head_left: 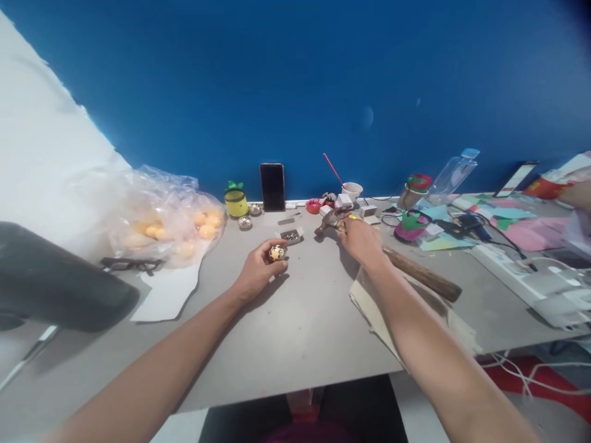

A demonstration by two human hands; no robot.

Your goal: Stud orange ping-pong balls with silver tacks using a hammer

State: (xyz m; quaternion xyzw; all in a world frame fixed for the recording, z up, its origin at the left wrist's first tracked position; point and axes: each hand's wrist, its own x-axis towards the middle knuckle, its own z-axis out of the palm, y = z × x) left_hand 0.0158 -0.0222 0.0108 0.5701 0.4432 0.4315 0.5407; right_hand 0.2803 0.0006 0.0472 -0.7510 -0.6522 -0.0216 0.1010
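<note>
My left hand (257,271) rests on the grey table (295,326) and is closed around a small ball (277,252) covered in shiny studs. My right hand (362,241) lies to the right of it, fingers wrapped round the neck of a hammer (418,273). The hammer's metal head (329,221) points left and its wooden handle runs back to the right across the table. A small open box of studs (290,235) sits between the two hands, a little beyond them.
A clear bag of orange balls (166,224) and black glasses (132,265) lie at left. A phone (272,186) stands against the blue wall beside a yellow pot (236,202). Coloured paper, cables, a bottle (455,174) and a power strip (530,280) crowd the right.
</note>
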